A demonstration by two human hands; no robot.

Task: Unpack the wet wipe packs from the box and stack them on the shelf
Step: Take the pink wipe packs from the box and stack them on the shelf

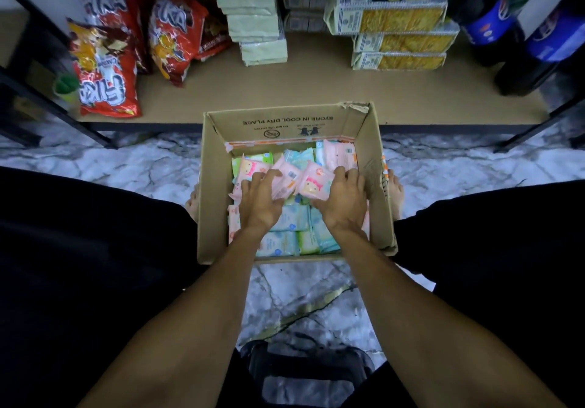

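Box (215, 224) sits just beside the shelf (316, 88) for short reaches; left hand (259, 202) and right hand (343, 200) apparently clutch pink packs (312, 186).

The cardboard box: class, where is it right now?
In the head view, the cardboard box stands centre frame on the marble floor, directly in front of the shelf.
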